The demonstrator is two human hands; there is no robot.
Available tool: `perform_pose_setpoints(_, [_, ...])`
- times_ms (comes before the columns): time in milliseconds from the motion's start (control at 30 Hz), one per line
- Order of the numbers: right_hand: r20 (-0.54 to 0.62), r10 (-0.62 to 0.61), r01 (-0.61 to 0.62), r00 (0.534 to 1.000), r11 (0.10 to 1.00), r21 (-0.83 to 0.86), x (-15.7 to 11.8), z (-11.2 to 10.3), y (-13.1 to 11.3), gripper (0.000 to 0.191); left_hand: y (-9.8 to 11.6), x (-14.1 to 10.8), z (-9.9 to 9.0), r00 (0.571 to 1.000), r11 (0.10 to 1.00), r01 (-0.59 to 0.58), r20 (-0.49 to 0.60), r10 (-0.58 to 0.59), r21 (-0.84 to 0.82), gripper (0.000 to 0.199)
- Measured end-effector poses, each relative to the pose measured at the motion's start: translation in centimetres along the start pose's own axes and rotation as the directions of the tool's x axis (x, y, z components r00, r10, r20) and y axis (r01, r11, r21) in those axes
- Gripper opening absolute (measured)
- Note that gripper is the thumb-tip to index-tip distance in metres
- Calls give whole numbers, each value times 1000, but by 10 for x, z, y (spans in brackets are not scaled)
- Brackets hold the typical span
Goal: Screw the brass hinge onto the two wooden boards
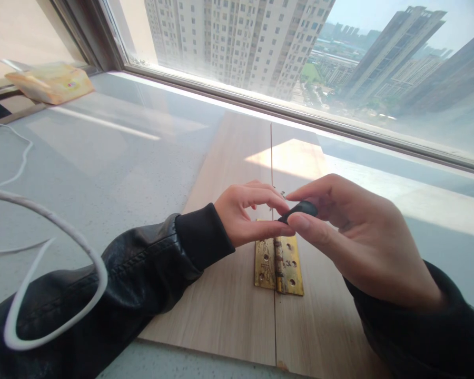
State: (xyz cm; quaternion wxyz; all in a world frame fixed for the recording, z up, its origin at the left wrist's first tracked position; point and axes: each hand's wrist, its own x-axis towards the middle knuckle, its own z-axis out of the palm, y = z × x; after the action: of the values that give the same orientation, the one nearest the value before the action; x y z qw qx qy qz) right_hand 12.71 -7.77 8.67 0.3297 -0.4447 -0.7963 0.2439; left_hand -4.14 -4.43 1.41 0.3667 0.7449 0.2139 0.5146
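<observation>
Above a brass hinge [288,263], my right hand [363,237] pinches a small black piece with a rounded, handle-like body [303,209] between thumb and forefinger. It narrows toward my left hand [247,210], whose thumb and fingertips close on its thin end; the exact tip is covered. The hinge lies flat and opened out across the seam between two pale wooden boards [237,316]. Several screw holes show in its leaves. My fingers hide the hinge's far end. A few small metal screws [283,195] lie on the boards just beyond my fingertips.
A white cable [71,231] loops over my left sleeve at the left. The boards rest on a pale speckled sill [150,158] beside a large window. Near the window frame, at the far left, is a yellowish soft packet [53,84].
</observation>
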Motion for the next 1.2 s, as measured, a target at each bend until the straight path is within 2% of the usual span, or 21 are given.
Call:
perform_pose_setpoints(100, [140,-20,11,990,998,61,1,-6,2,19,-5,-1,0,999,998,-30,34,32,-55,17])
perform_pose_setpoints(200, [178,-3,-15,984,995,103,2,-11,8,17,-8,-3,1,999,991,-26,42,32,-131,16])
perform_pose_setpoints(300, [116,47,-64,992,986,152,3,-10,10,13,-6,-4,3,998,991,59,10,-58,-116,17])
perform_pose_setpoints(400, [63,71,-83,995,972,219,4,-5,9,13,-1,-4,3,992,992,124,-5,-124,-30,29])
perform_pose_setpoints(500, [9,85,-85,996,969,233,4,2,8,19,0,-1,2,997,996,76,-33,-75,41,36])
perform_pose_setpoints(633, [-164,62,-44,984,993,110,1,10,10,27,1,0,2,998,996,-14,-53,18,86,19])
perform_pose_setpoints(733, [-253,40,-37,967,999,14,0,13,10,33,2,0,2,999,995,-33,-32,36,97,12])
perform_pose_setpoints(900, [-283,-14,-31,959,988,-151,-1,16,6,37,6,1,3,998,993,-37,-44,43,112,28])
perform_pose_setpoints(1033, [-262,-47,-19,964,970,-243,-1,16,6,41,7,1,3,998,996,-42,-48,46,85,16])
perform_pose_setpoints(1100, [-227,-49,-1,973,977,-211,-1,13,7,33,5,0,2,999,997,-7,-37,10,71,16])
perform_pose_setpoints(1200, [-130,-3,-1,992,1000,-26,0,6,7,14,1,-2,0,998,998,61,-36,-60,31,21])
